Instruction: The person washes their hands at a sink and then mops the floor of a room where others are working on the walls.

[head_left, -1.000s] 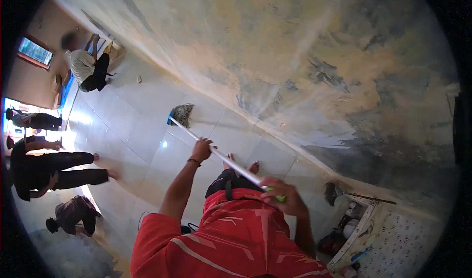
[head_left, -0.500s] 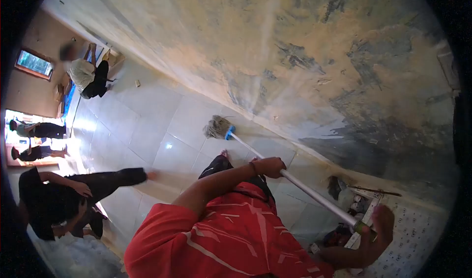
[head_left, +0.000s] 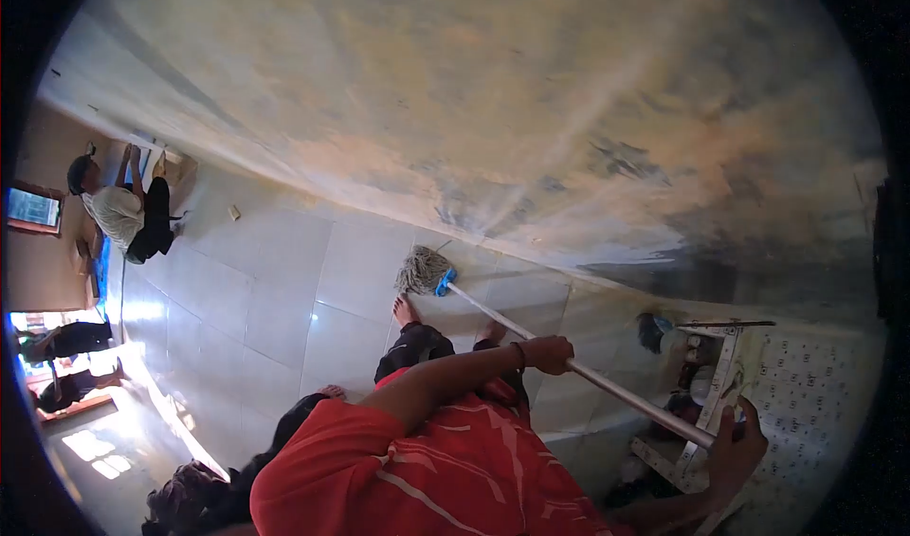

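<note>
A string mop runs diagonally across the view, its grey head (head_left: 420, 271) resting on the tiled floor close to the foot of the wall. A blue clamp (head_left: 445, 282) joins the head to a pale metal handle (head_left: 626, 399). My left hand (head_left: 547, 355), with a dark band at the wrist, is wrapped round the handle about midway. At the upper end of the handle, my right hand (head_left: 737, 446) has its thumb and fingers curled round it, covering the tip. My bare foot (head_left: 406, 310) is just behind the mop head.
A stained, patchy wall (head_left: 531, 109) borders the floor. On the right stand a patterned white surface (head_left: 801, 394), a shelf frame (head_left: 725, 375) and a dark brush (head_left: 651, 332). One person (head_left: 123, 204) crouches at the far left; others are near the bright doorway and close behind me.
My view has turned a little. The right hand's fingers now curl round the handle end, hiding its green grip. The dark-clothed person at left has come closer beside me.
</note>
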The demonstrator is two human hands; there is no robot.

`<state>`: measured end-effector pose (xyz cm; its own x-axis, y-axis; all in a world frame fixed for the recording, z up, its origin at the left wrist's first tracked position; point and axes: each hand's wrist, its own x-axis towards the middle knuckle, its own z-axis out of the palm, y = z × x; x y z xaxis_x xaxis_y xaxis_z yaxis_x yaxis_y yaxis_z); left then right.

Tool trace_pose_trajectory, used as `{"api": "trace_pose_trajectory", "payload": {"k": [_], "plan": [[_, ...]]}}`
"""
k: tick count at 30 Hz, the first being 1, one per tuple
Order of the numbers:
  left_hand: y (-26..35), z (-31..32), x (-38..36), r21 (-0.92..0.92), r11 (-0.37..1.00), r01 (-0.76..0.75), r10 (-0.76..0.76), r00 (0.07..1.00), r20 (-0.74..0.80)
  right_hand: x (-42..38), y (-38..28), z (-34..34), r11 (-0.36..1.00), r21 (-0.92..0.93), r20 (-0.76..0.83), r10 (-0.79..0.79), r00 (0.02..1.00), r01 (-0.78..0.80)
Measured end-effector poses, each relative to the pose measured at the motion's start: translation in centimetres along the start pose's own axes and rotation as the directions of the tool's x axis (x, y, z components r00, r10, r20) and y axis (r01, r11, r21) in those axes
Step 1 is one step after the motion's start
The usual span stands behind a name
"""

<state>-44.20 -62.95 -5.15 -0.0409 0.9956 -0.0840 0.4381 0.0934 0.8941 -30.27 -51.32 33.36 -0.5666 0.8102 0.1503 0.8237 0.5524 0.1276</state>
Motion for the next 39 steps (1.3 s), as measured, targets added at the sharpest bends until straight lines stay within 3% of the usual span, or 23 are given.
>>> {"api": "trace_pose_trajectory", "payload": {"k": [2,8,10,12,14,15,16,17,18,19,20,21,22,23,24,27,28,30,31,33,35,37,39], "plan": [[-0.8,-1.2,-2.0,-0.016,1.000,-0.002,0.002,1.000,-0.031,-0.4,-2.3,-0.7,0.994,0.080,0.086,0.070,0.994,-0.077],[-4.1,-5.8,-7.2,-0.026,0.989,0.148,-0.148,0.989,-0.016,0.1,-9.5,0.2,0.991,0.136,0.174,-0.003,0.985,-0.021],[-7.9,-5.4,-8.2,0.053,0.995,0.085,-0.080,0.992,-0.093,0.6,-11.4,2.3,0.992,0.120,0.226,0.007,0.974,-0.035],[-10.7,-7.2,-11.2,0.075,0.978,0.195,-0.188,0.978,-0.093,0.6,-14.2,4.4,0.980,0.190,0.400,-0.023,0.916,-0.058],[-14.1,-8.7,-14.5,0.105,0.938,0.330,-0.324,0.944,-0.066,0.4,-13.7,10.4,0.938,0.327,0.384,-0.241,0.891,0.113],[-15.0,-9.5,-17.1,0.128,0.902,0.412,-0.393,0.908,-0.147,0.0,-14.7,12.8,0.927,0.331,0.446,-0.319,0.836,0.178],[-19.7,-8.0,-18.6,0.188,0.875,0.445,-0.408,0.889,-0.206,-0.4,-16.6,14.6,0.909,0.339,0.502,-0.392,0.771,0.242],[-20.4,-9.7,-21.3,0.161,0.839,0.520,-0.482,0.848,-0.222,-0.8,-19.4,15.6,0.946,0.320,0.737,-0.282,0.614,0.050],[-22.7,-10.0,-23.7,0.165,0.800,0.577,-0.525,0.806,-0.273,-1.6,-21.9,16.2,0.884,0.456,0.817,-0.369,0.444,-0.104],[-22.8,-10.9,-26.7,0.076,0.717,0.693,-0.620,0.684,-0.383,-2.7,-23.7,18.3,0.831,0.541,0.820,-0.488,0.299,-0.127],[-24.9,-10.5,-29.8,0.109,0.708,0.698,-0.564,0.652,-0.507,-3.8,-26.3,18.8,0.747,0.655,0.755,-0.637,0.158,-0.115],[-23.9,-11.2,-31.7,0.167,0.621,0.766,-0.579,0.591,-0.561,-5.6,-27.9,20.6,0.581,0.808,0.556,-0.806,0.204,0.093],[-22.6,-12.1,-33.0,0.221,0.526,0.821,-0.576,0.535,-0.618,-8.1,-29.1,23.6,0.493,0.831,0.443,-0.867,0.229,0.258],[-22.6,-12.9,-34.0,0.309,0.502,0.808,-0.606,0.583,-0.541,-10.0,-30.2,25.4,0.399,0.817,0.325,-0.915,0.241,0.416],[-22.6,-13.2,-34.7,0.401,0.478,0.781,-0.638,0.623,-0.453,-11.0,-31.3,24.5,0.411,0.823,0.320,-0.906,0.278,0.392],[-20.9,-13.9,-34.1,0.391,0.548,0.740,-0.642,0.671,-0.371,-11.4,-31.9,23.8,0.468,0.786,0.440,-0.883,0.166,0.403],[-20.4,-13.8,-33.0,0.386,0.577,0.720,-0.610,0.694,-0.384,-10.6,-30.9,23.2,0.490,0.791,0.440,-0.871,0.218,0.365],[-19.1,-13.8,-29.5,0.395,0.658,0.641,-0.551,0.768,-0.327,-7.7,-28.5,21.2,0.559,0.689,0.523,-0.824,0.218,0.461],[-18.8,-13.7,-27.3,0.416,0.702,0.579,-0.490,0.815,-0.309,-6.7,-27.0,22.0,0.586,0.662,0.533,-0.807,0.256,0.467],[-17.5,-13.2,-23.1,0.419,0.784,0.457,-0.387,0.889,-0.246,-5.0,-23.0,21.8,0.662,0.621,0.499,-0.747,0.440,0.419],[-15.8,-13.0,-18.7,0.378,0.877,0.296,-0.253,0.954,-0.160,-2.8,-19.1,18.8,0.727,0.564,0.518,-0.681,0.517,0.393],[-11.2,-13.1,-13.7,0.375,0.879,0.295,-0.334,0.942,0.042,-1.7,-15.3,14.2,0.786,0.546,0.478,-0.577,0.663,0.290],[-7.4,-12.1,-9.7,0.374,0.914,0.157,-0.231,0.959,0.163,-1.1,-12.3,10.4,0.814,0.568,0.413,-0.408,0.815,0.119]]}}
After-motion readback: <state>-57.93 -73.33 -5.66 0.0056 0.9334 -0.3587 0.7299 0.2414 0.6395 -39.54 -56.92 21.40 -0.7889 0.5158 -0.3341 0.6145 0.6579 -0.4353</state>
